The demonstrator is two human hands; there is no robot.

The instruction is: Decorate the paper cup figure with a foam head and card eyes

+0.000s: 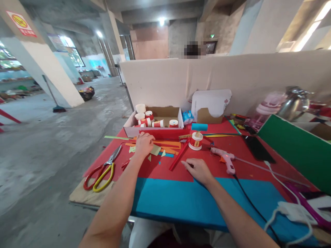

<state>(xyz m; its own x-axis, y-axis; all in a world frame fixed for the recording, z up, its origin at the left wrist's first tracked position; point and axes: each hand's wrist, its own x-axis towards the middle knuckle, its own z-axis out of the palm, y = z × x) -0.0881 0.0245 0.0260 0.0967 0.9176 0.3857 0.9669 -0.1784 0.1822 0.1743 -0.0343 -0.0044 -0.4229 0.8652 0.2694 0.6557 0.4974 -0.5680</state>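
My left hand (144,142) lies over loose orange paper strips (170,144) and pale green paper scraps (155,150), fingers bent and apart; any contact under the fingertips is hidden. On the red sheet, my right hand (198,169) rests with thumb and fingers slightly apart and nothing visible in it. A red strip (178,156) slants just left of it. Beyond stands a red and white paper cup (196,142), upside down, with a gold coil (185,136) at its side. To the right lies a pink hot glue gun (224,159), its red light showing.
Scissors (106,168) with red and yellow handles lie at the left edge. A white box (152,132) behind holds several paper cups. At right are a phone (258,148), a green panel (294,151), a metal jug (293,103) and cables. A white partition (160,82) stands behind.
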